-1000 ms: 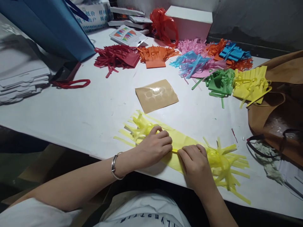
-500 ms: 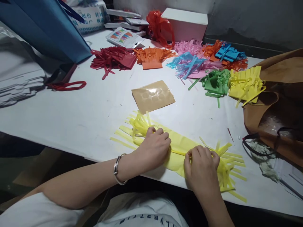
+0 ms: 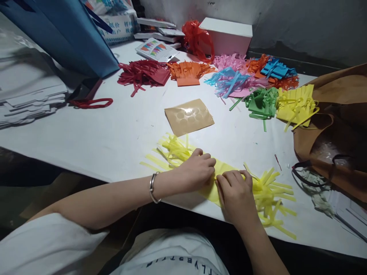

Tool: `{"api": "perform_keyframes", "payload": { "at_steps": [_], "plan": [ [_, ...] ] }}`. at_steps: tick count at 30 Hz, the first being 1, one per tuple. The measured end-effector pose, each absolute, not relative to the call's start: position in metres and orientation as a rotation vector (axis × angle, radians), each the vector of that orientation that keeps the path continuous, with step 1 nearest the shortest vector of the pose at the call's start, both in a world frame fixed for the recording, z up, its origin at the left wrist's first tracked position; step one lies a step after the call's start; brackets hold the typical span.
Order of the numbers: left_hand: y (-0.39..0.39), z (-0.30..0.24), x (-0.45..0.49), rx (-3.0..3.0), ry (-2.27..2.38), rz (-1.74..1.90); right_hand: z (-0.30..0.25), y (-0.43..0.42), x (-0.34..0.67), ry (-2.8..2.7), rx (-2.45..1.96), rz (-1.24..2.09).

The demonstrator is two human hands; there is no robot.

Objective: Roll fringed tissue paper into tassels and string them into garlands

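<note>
A yellow tissue paper sheet with fringed ends (image 3: 225, 166) lies slantwise near the front edge of the table. My left hand (image 3: 197, 169) pinches the middle of the paper, fingers curled down. Close beside it, my right hand (image 3: 236, 190) is also closed on the paper, its fingertips almost meeting the left ones. Cut strips fan out past both hands, left and right. Just beyond the paper lies a brown sheet of clear round stickers (image 3: 189, 117). The fingertips and the fold between them are partly hidden.
Fringed paper bundles lie along the back: dark red (image 3: 145, 75), orange (image 3: 188, 73), pink (image 3: 233, 61), green (image 3: 262, 101) and yellow (image 3: 296, 105). A white box (image 3: 226, 36) stands behind them. A blue bag (image 3: 71, 38) is at left, a brown bag (image 3: 341, 91) at right.
My two hands have come closer together at the paper's middle, the left moving right and the right moving slightly left. The view has shifted a little.
</note>
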State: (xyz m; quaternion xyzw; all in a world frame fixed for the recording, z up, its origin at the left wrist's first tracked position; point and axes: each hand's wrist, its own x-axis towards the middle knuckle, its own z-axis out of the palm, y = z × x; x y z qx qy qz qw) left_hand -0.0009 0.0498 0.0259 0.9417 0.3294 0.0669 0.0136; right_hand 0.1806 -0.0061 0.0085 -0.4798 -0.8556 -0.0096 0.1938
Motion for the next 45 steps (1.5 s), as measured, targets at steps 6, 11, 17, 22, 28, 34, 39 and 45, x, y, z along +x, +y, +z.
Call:
{"api": "perform_keyframes", "payload": {
  "at_steps": [6,11,17,22,28,34,39,45],
  "plan": [
    [0.032,0.038,-0.017,2.938,0.668,0.47,0.012,0.006,0.189,-2.36,-1.362,-0.257],
    [0.005,0.028,-0.041,2.744,0.793,0.644,0.016,0.001,0.204,-2.22,-1.395,-0.386],
    [0.001,0.048,-0.047,2.616,0.893,0.952,0.037,-0.009,0.212,-2.233,-1.188,-0.53],
    [-0.008,0.053,-0.058,2.732,0.683,0.473,0.048,-0.01,0.232,-2.108,-1.299,-0.632],
    [-0.034,0.018,-0.084,2.742,0.817,0.277,0.028,-0.017,0.236,-2.122,-1.309,-0.514],
    [-0.035,0.026,-0.089,2.834,0.791,0.252,0.028,-0.021,0.228,-2.106,-1.307,-0.511],
    [-0.033,0.028,-0.102,2.85,0.747,0.276,0.026,-0.028,0.235,-2.121,-1.288,-0.545],
    [-0.037,0.019,-0.117,2.762,0.923,0.575,0.022,-0.036,0.237,-2.098,-1.281,-0.511]
  ]
}}
